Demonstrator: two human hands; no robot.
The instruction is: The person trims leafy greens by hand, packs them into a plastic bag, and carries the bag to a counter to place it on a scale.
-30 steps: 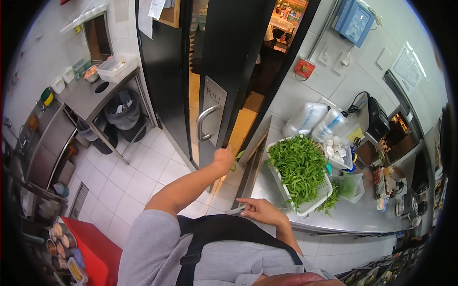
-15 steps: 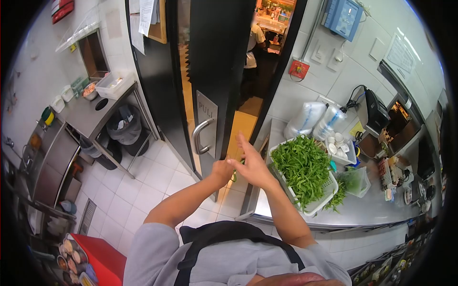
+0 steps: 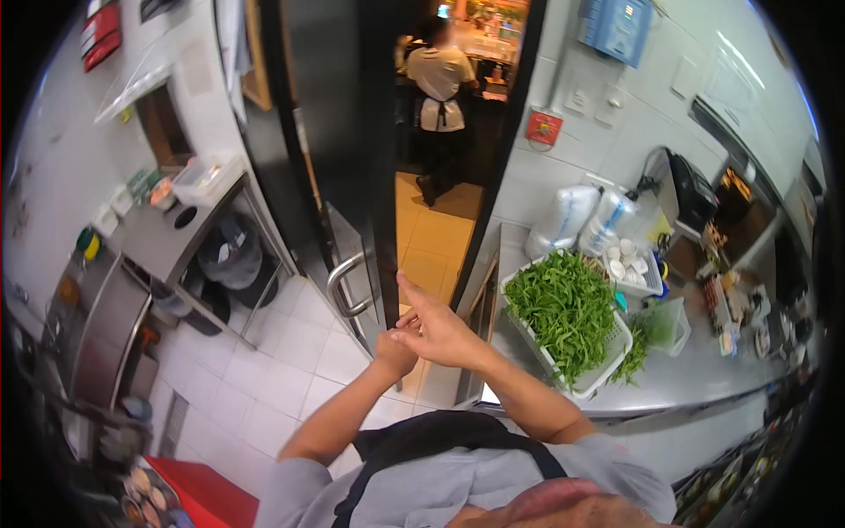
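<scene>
My left hand [image 3: 396, 354] is closed, its fingers curled just left of my other hand; what lies inside them, if anything, is hidden. My right hand [image 3: 444, 339] has its fingers stretched up toward the edge of the black door [image 3: 348, 150], its thumb side against my left hand. Whether the fingertips touch the door I cannot tell. A curved metal handle [image 3: 334, 286] on a metal plate is fixed to this door, above and left of my hands. The door stands partly open, with a gap on its right.
Through the gap, a person [image 3: 440, 84] in an apron stands with their back turned. To the right, a white basket [image 3: 607, 374] of leafy greens [image 3: 563, 312] sits on a steel counter [image 3: 528, 387]. At left are a steel table [image 3: 167, 233], a bin [image 3: 231, 255] and a red box [image 3: 202, 488].
The door gap looks wider, and more of the person beyond shows. My hands have moved slightly down and left in view. A small green bit seen by my left hand no longer shows.
</scene>
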